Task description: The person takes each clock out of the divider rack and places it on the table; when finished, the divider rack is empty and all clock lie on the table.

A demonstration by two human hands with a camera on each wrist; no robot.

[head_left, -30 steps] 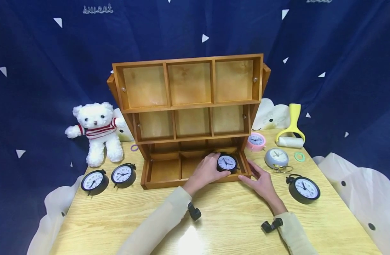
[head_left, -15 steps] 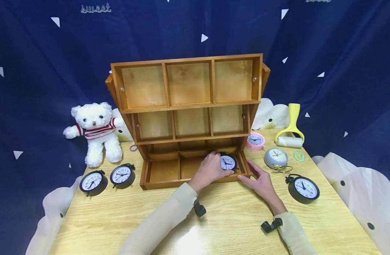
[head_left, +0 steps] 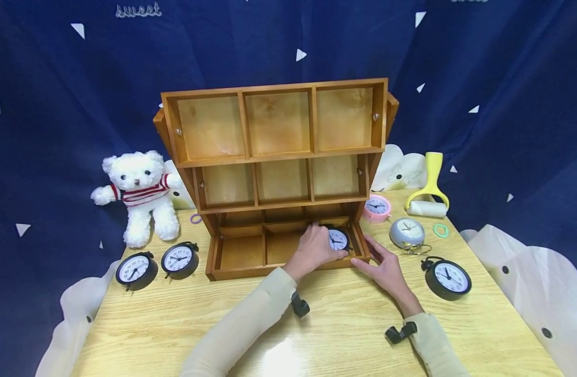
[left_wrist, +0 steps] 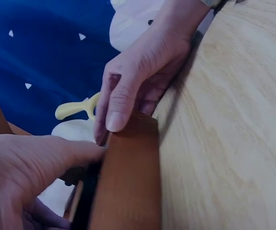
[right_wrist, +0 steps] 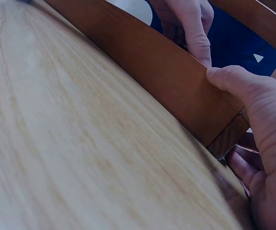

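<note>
A round black alarm clock [head_left: 337,239] with a white face lies in the right compartment of the wooden shelf box's bottom tray [head_left: 248,272]. My left hand [head_left: 313,247] grips this clock from the left, covering part of its face, with the thumb at its lower edge. In the left wrist view the left thumb [left_wrist: 82,152] is right at the tray's front wall [left_wrist: 130,177]. My right hand [head_left: 386,268] holds the tray's front right corner. Its thumb [right_wrist: 228,76] lies on the top edge of the wall, and the other fingers are around the side.
Two black alarm clocks [head_left: 180,259] lie left of the box, near a white teddy bear [head_left: 147,193]. To the right are a pink clock [head_left: 377,208], a grey clock [head_left: 406,232], another black clock [head_left: 448,279], a yellow-handled roller [head_left: 428,188] and a green ring [head_left: 441,231].
My left hand has shifted slightly right with the black clock, and now covers more of its face. The right hand stays at the tray's corner.
</note>
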